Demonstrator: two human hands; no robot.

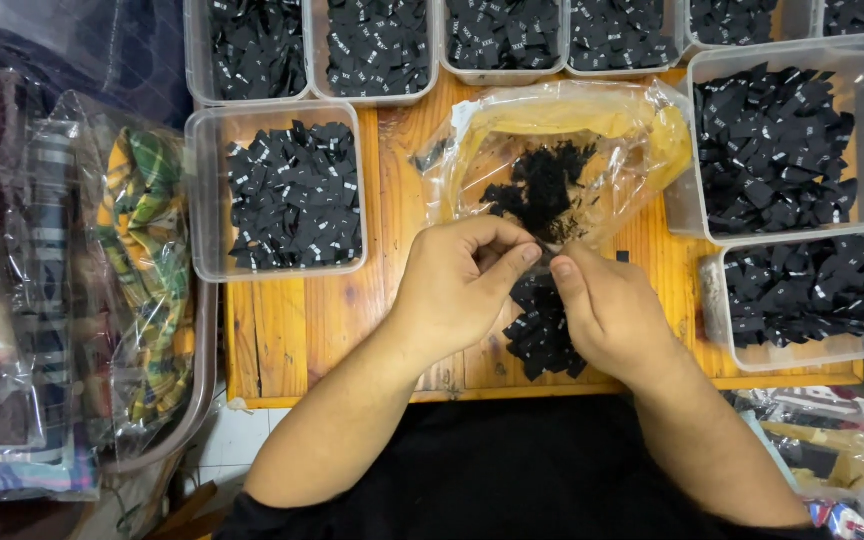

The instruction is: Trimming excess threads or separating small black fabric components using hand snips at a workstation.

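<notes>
**Both hands pinched together over a small pile of black labels**

Both hands meet at the middle of the wooden table, thumbs and forefingers closed toward each other. The left hand curls its fingers in and presses its thumb tip forward; the right hand answers with its own thumb, and the two tips sit almost touching. Something small seems to be nipped between them, most likely one black label, but it is too slight and too covered by the thumbs to be sure.

Directly beneath and between the hands lies the loose pile of labels, running from the fingertips back toward the person's body. Both hands are about equally near it, the right one overlapping it slightly more.

Just beyond the fingertips, away from the body, a crumpled clear plastic bag lies open with a darker, tangled clump of black pieces inside.

Farther out, clear plastic tubs full of black labels ring the hands: one tub off the left hand, two off the right, and a row along the far edge, cut off by the frame. Bagged plaid fabric is stacked well off to the left.

The white marks on the labels are too small to make out.
</notes>
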